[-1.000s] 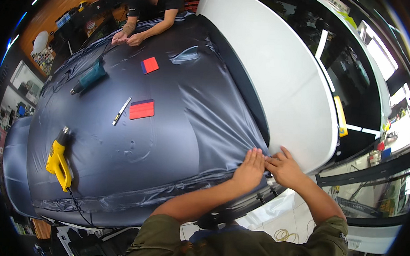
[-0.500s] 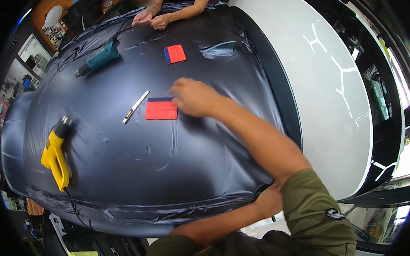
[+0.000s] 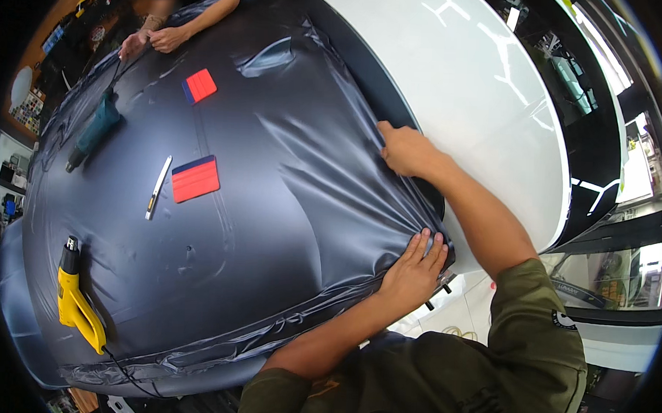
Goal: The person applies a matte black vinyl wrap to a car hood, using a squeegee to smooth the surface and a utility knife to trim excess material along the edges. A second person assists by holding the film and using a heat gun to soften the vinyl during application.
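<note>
A dark grey vinyl film (image 3: 271, 233) covers a car hood. My left hand (image 3: 415, 273) presses on its near right corner with the fingers stretched out flat, and folds fan out from there. My right hand (image 3: 409, 151) is closed on the film's right edge, beside the white panel; the fingertips are partly hidden. Away to the left lie a red squeegee (image 3: 196, 180) with a dark blue edge and a snap-off knife (image 3: 158, 188). Farther off is a second red squeegee (image 3: 201, 87).
A yellow heat gun (image 3: 76, 299) with a cord lies at the near left, a teal heat gun (image 3: 96, 130) at the far left. Another person's hands (image 3: 157, 40) meet at the far edge. A white car panel (image 3: 468, 102) borders the hood on the right.
My right hand has moved right from beside the near squeegee to the film's right edge. My left hand now lies flat on the corner, which has bunched into folds. The view has shifted right.
</note>
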{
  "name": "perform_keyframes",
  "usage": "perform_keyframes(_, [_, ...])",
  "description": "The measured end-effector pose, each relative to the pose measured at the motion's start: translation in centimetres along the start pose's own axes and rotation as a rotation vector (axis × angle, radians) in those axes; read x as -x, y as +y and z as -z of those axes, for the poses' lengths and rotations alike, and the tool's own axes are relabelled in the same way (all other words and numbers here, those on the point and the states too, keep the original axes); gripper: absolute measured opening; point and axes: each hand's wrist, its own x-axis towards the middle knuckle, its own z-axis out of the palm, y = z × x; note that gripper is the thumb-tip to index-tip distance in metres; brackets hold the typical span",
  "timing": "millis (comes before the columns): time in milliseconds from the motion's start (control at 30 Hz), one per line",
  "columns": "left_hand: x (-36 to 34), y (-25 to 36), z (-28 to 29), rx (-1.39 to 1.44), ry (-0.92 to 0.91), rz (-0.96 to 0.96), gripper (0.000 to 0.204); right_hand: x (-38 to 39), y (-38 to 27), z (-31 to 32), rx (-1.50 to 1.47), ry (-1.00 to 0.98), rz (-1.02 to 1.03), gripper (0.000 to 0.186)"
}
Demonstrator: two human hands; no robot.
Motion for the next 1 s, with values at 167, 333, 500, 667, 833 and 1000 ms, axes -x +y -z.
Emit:
perform_keyframes(167, [-0.4, 0.3, 0.4, 0.039, 0.032, -0.017, 0.053, -2.3, 1.5, -0.3, -0.214, 0.144, -0.077, 0.056])
perform_keyframes(333, [-0.4, 0.7, 0.7, 0.092, 0.022, -0.027, 0.053, -9.0, 1.8, -1.8, -0.400, 0.445, -0.151, 0.050])
perform_keyframes(500, [0.0, 0.4, 0.6, 0.061, -0.018, 0.009, 0.056, -10.6, 0.6, -1.9, -0.114, 0.489, -0.069, 0.042])
perform_keyframes(667, [0.1, 0.3, 0.3, 0.021, -0.029, 0.000, 0.055, -10.0, -0.3, -1.2, 0.202, 0.336, 0.003, 0.033])
perform_keyframes(833, [0.0, 0.3, -0.2, 0.021, -0.060, 0.015, 0.055, -11.0, 0.2, -2.8, 0.417, 0.282, -0.022, 0.033])
perform_keyframes(1000, [-0.3, 0.3, 0.5, 0.022, -0.170, 0.026, 0.057, -11.5, -1.2, -2.4, 0.497, 0.176, -0.092, 0.032])
